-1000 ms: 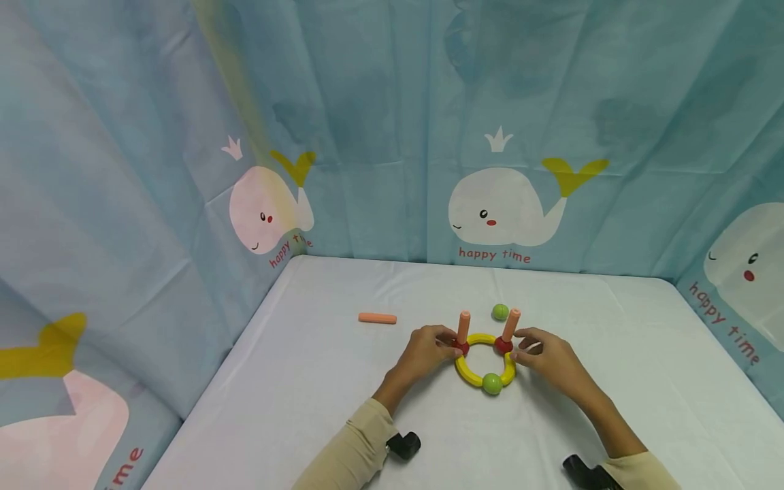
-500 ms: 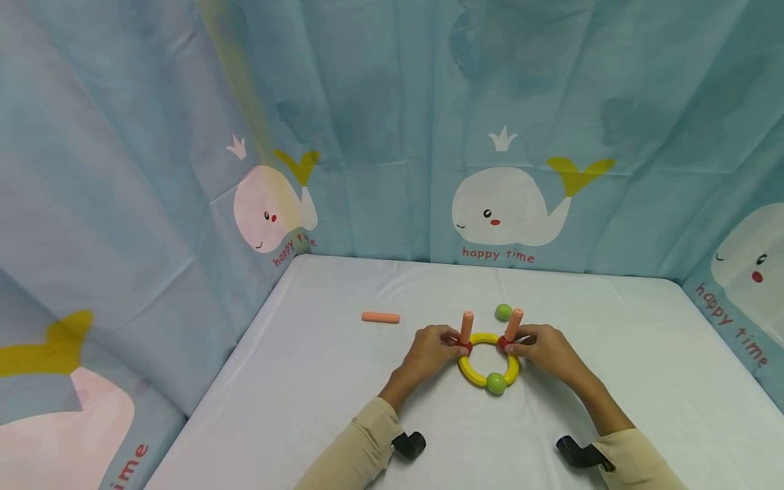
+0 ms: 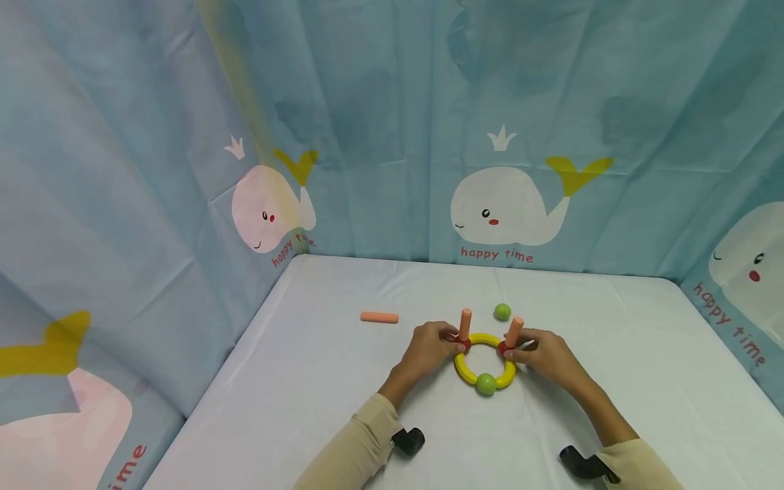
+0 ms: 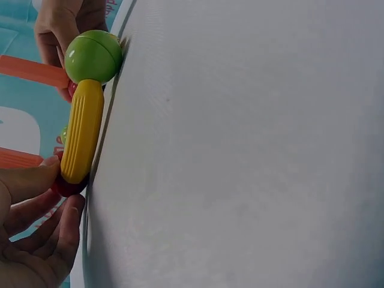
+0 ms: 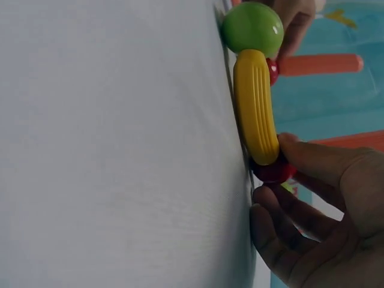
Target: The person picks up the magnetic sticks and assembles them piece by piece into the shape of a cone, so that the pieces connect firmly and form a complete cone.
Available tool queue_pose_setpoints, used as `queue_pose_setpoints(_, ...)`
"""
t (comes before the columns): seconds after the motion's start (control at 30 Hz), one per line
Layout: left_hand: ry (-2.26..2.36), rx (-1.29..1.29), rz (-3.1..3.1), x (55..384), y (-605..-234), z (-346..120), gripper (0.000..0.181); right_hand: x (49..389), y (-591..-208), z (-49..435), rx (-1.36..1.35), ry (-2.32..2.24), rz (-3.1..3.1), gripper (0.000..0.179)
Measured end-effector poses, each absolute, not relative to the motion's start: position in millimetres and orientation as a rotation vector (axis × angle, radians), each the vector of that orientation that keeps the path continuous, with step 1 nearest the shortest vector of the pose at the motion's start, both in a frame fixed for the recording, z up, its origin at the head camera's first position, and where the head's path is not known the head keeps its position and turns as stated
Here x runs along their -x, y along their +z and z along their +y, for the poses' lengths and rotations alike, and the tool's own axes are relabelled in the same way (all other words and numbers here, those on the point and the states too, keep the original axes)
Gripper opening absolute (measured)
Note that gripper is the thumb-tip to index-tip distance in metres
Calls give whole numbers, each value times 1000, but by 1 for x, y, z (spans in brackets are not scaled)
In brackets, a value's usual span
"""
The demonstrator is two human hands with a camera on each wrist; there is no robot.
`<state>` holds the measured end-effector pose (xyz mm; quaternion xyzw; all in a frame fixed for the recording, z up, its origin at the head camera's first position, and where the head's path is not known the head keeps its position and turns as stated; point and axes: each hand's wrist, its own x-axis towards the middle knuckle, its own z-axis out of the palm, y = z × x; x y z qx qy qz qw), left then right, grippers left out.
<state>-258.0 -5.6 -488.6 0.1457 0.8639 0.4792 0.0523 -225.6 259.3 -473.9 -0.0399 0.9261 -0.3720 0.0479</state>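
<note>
On the white table lies a ring of yellow curved rods point(image 3: 463, 368), joined by a green ball point(image 3: 486, 384) at the front and two red balls at the back. An orange rod point(image 3: 465, 324) stands upright from the left red ball point(image 4: 69, 188); another orange rod point(image 3: 514, 331), tilted slightly right, rises from the right red ball point(image 5: 273, 172). With thumb and fingertips, my left hand point(image 3: 428, 347) pinches the left red ball. My right hand point(image 3: 549, 352) pinches the right one likewise. Fingers partly hide both red balls.
Behind the ring sits a loose green ball point(image 3: 502, 312). A loose orange rod point(image 3: 379, 317) lies farther left on the table. Blue cloth printed with whales point(image 3: 499, 204) hangs along the table's back and sides.
My right hand has closed in on the right red ball and pinches it. The ring has turned slightly, its front green ball shifting left, and the right orange rod sits a little lower.
</note>
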Motion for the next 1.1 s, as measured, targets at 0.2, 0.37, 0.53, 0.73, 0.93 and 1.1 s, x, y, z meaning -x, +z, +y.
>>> queue_pose_setpoints(0.2, 1409, -478, 2638, 260, -485, -2, 29, 212, -472, 257, 116, -1140, 2846, 41)
queue_pose_setpoints(0.37, 1380, -479, 2636, 265, -484, 2, 32, 203, -473, 256, 84, -1162, 2829, 44)
queue_pose_setpoints(0.53, 1355, -513, 2624, 272, -483, 7, 30, 195, -475, 255, 91, -1165, 2829, 44)
queue_pose_setpoints(0.73, 1301, -562, 2595, 284, -480, 12, 28, 189, -475, 250, 75, -1175, 2803, 37)
queue_pose_setpoints(0.93, 1275, -605, 2585, 293, -480, 17, 31, 184, -476, 245, 90, -1200, 2790, 35)
queue_pose_setpoints(1.1, 1267, -622, 2573, 298, -479, 21, 26, 181, -476, 240, 85, -1228, 2774, 42)
